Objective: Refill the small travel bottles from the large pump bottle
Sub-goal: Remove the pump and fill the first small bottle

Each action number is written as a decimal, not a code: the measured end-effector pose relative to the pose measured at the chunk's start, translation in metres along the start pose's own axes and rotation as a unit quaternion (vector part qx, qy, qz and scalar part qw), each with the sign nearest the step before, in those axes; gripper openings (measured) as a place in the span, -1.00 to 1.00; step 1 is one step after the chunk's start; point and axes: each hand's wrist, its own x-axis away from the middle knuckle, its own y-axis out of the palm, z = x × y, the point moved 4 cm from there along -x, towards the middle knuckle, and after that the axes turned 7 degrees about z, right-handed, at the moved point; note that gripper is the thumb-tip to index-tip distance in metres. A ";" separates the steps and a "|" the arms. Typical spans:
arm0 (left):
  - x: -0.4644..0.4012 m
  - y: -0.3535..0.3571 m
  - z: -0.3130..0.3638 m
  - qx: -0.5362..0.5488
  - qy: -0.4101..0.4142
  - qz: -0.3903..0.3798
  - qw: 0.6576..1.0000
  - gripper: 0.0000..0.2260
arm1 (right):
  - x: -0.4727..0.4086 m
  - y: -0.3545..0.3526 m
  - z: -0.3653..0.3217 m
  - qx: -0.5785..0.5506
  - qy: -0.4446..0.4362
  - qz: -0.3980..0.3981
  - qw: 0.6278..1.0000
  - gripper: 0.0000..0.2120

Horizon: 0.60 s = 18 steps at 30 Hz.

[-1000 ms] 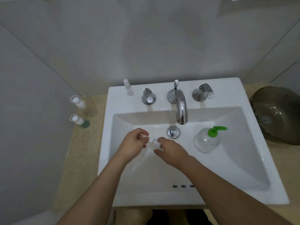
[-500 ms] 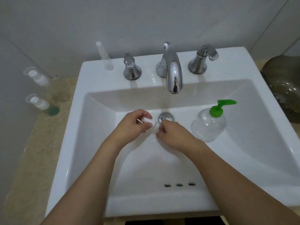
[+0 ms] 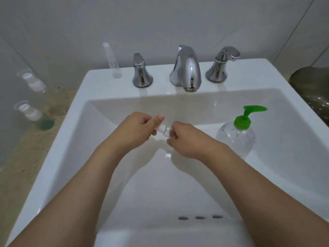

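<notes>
Now, at nine o'clock on the beige worktop (image 3: 26, 157) stand two small capped bottles: the farther bottle (image 3: 33, 81) looks clear, the nearer bottle (image 3: 35, 116) has green liquid at its base. At eleven o'clock a slim clear tube (image 3: 113, 61) stands upright on the back ledge of the white sink (image 3: 71, 122), just left of the left tap handle (image 3: 141, 72). In the middle, over the basin, the left hand (image 3: 137, 129) has its fingers curled and pinches the white cap end of a tiny clear travel bottle (image 3: 164, 131) between thumb and fingers. The right hand (image 3: 188, 139) grips the bottle's other end with curled fingers (most of the bottle is hidden between the two hands). At twelve o'clock sits the chrome spout (image 3: 187, 68), with the right tap handle (image 3: 221, 65) beside it. At two o'clock the large pump bottle (image 3: 235, 138), clear with a green pump, stands inside the basin, near the right hand but apart from it. A dark glass bowl (image 3: 311, 90) sits at the right edge.
</notes>
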 end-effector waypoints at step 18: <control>-0.003 0.004 0.007 0.046 0.069 -0.026 0.996 -0.94 | -0.001 -0.007 -0.008 0.008 0.001 0.009 1.000 -0.84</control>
